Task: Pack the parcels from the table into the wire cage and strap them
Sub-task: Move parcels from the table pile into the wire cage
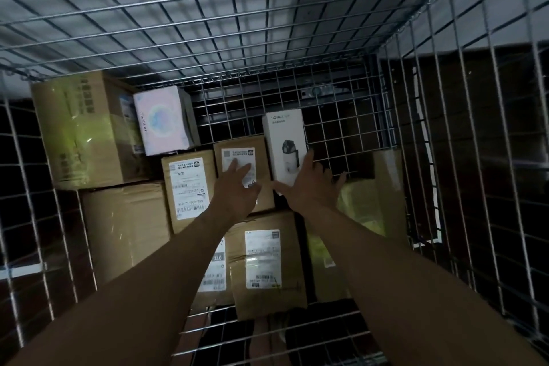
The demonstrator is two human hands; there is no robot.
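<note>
Both my arms reach down into the wire cage (386,104). My left hand (237,187) lies flat with straight fingers on the label of a small brown parcel (261,145). My right hand (312,184) is spread open against the lower part of an upright white HONOR box (283,134), thumb at its bottom left corner. Around them lie more parcels: a labelled brown one (187,184) to the left, a large brown box (86,131) at the far left, a pale pink-white box (163,120) beside it, and a labelled parcel (264,261) nearer me.
A plain brown carton (124,226) fills the near left. A brown box with yellow-green tape (365,208) stands on the right against the mesh. Bare mesh floor (341,122) shows behind the white box. The cage's front wires (267,333) cross below my arms.
</note>
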